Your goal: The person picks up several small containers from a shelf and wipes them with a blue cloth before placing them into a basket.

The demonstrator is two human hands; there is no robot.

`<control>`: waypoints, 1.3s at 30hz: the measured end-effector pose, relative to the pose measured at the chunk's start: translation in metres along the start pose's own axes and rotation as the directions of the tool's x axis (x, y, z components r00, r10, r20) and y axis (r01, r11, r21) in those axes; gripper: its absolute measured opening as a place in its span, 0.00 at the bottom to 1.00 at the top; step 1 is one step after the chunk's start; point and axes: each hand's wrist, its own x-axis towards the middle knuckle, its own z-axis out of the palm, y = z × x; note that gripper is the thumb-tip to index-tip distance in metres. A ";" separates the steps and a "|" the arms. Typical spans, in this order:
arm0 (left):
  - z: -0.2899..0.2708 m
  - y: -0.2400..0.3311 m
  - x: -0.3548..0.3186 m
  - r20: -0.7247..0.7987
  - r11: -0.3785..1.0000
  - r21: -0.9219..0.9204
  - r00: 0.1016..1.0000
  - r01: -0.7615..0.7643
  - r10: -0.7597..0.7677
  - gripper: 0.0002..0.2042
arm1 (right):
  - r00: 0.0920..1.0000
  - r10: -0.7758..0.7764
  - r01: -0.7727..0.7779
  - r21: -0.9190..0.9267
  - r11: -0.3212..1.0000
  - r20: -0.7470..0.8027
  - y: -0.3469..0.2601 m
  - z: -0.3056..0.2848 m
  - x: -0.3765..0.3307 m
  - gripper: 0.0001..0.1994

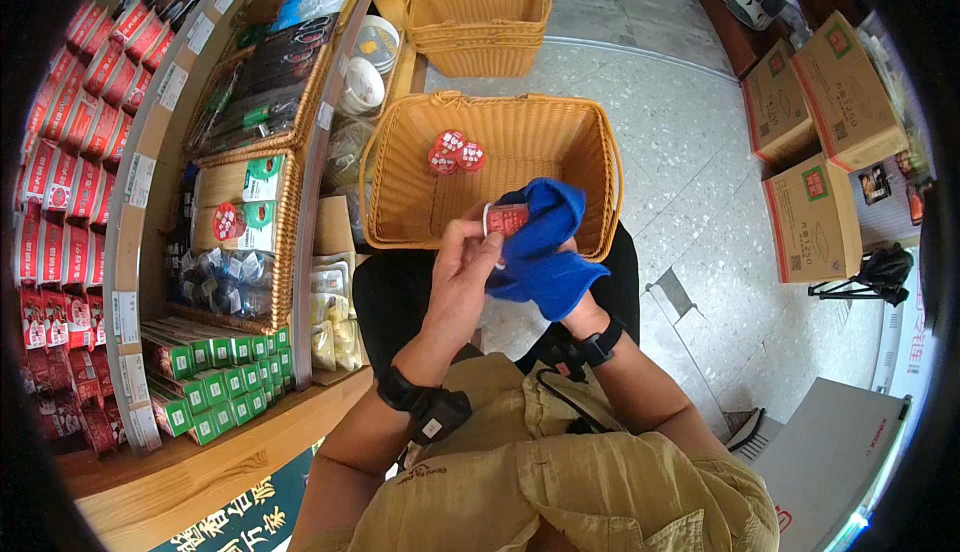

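Note:
My left hand point(458, 274) is closed around a small red and white tub point(507, 219), held above the near side of a wicker basket point(590, 167). A bright blue cloth point(548, 262) lies against the tub's right side. My right hand point(582, 316) grips this cloth from below and behind. Most of its fingers are hidden under the folds. Inside the basket, toward its far left, sit several small tubs with round red lids point(456, 152). The basket stands just beyond my knees.
More wicker baskets point(480, 22) are stacked farther ahead. To my left, shelves point(135, 202) hold red tins point(75, 182), green boxes point(215, 382) and packaged utensils. White bowls point(365, 82) stand by the shelf end. Cardboard boxes point(815, 217) are piled at the right.

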 end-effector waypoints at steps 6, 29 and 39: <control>0.022 0.024 -0.001 0.010 0.997 -0.076 0.999 0.035 -0.034 0.17 | 1.000 0.018 -0.024 -0.420 0.907 -0.017 0.010 -0.022 -0.005 0.18; -0.013 0.022 0.002 0.149 0.922 -0.129 0.926 0.365 -0.346 0.25 | 0.987 -0.077 0.048 0.200 0.979 0.140 0.001 -0.015 0.001 0.23; -0.006 0.013 0.004 0.026 0.984 0.163 0.997 0.066 -0.071 0.25 | 0.982 0.185 -0.188 0.316 0.930 0.041 0.004 -0.026 -0.008 0.22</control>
